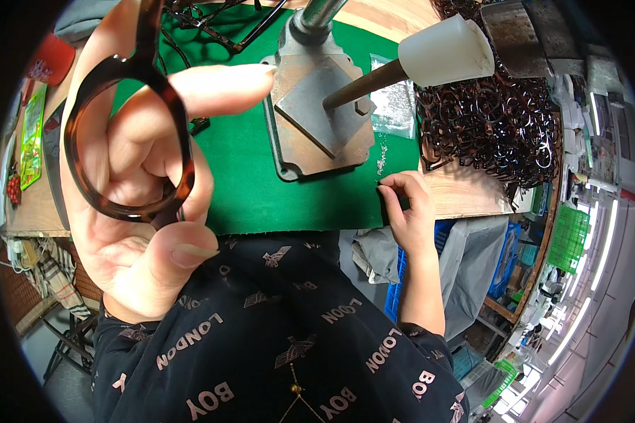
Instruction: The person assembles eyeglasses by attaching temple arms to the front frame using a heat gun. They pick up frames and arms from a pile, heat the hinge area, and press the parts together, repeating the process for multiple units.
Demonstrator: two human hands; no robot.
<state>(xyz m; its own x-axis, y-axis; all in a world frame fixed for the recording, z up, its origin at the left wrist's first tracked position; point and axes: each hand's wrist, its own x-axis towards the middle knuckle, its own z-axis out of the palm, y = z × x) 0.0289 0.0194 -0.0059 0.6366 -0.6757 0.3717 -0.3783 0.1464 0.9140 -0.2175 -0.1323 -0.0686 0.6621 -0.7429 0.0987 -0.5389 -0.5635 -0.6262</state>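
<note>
Close in front of me at the left, my left hand point(144, 141) is closed round a tortoiseshell eyeglass frame point(183, 130). One rim fills much of that side, and the fingers show through its opening. The index finger points right, toward the press. Near the right front edge of the green mat point(240, 204) is my right hand point(410, 208), its fingers curled in. A dark speck shows at its fingertips; what they hold, if anything, I cannot make out. Small shiny bits point(382, 158) lie just beyond that hand, below a see-through plastic bag point(394, 106).
A metal press point(321, 155) with a white-capped lever point(444, 51) stands mid-mat. Dark glasses frames point(487, 120) are heaped at the right, and more frames point(226, 35) lie at the back left. A red container point(51, 60) stands far left; a blue crate point(395, 285) is below the table.
</note>
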